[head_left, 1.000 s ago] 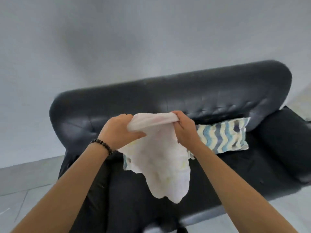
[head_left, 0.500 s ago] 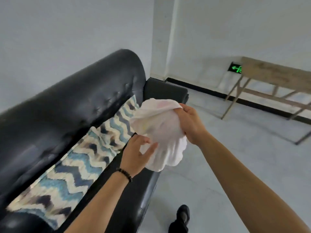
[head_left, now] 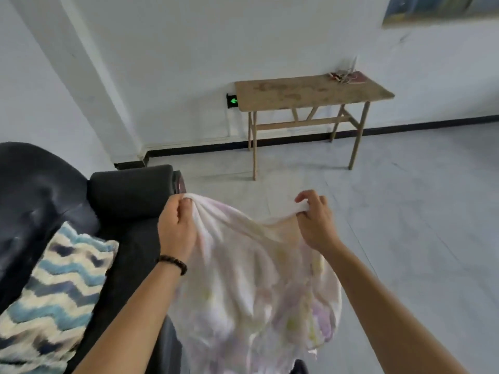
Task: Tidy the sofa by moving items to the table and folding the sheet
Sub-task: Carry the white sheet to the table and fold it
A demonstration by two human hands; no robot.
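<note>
Far left: black sofa [head_left: 35, 190], glossy tufted back, matte armrest [head_left: 129, 193] at its near end. Cushion [head_left: 56, 298] with blue/cream/navy zigzag lies on the seat, leaning on the backrest.

Left hand [head_left: 176, 228], beaded bracelet [head_left: 172, 263] on the wrist, grips a bunched corner of the sheet [head_left: 256, 287], fingers curled round the gathered fabric, just in front of the armrest.

Sheet is white with faint pastel print, held up in the air between both hands. Top edge sags between them, the rest hangs down in loose folds beside the sofa's front, over the floor. Not folded yet.

Right hand [head_left: 314, 220] pinches the other top corner between thumb and curled fingers, well apart from the left hand.

Room: pale grey floor [head_left: 418, 211], smooth with faint seams. White walls [head_left: 175, 49] with black skirting, and a white column in the corner behind the sofa. Wooden table [head_left: 302, 90] stands against the far wall, worn stained top, thin braced legs. Small items [head_left: 347, 76] sit on its right end, too blurred to identify. Green arrow sign [head_left: 232, 100] low on the wall, touching the table's left edge in view. Picture frame corner [head_left: 432, 9] top right.
</note>
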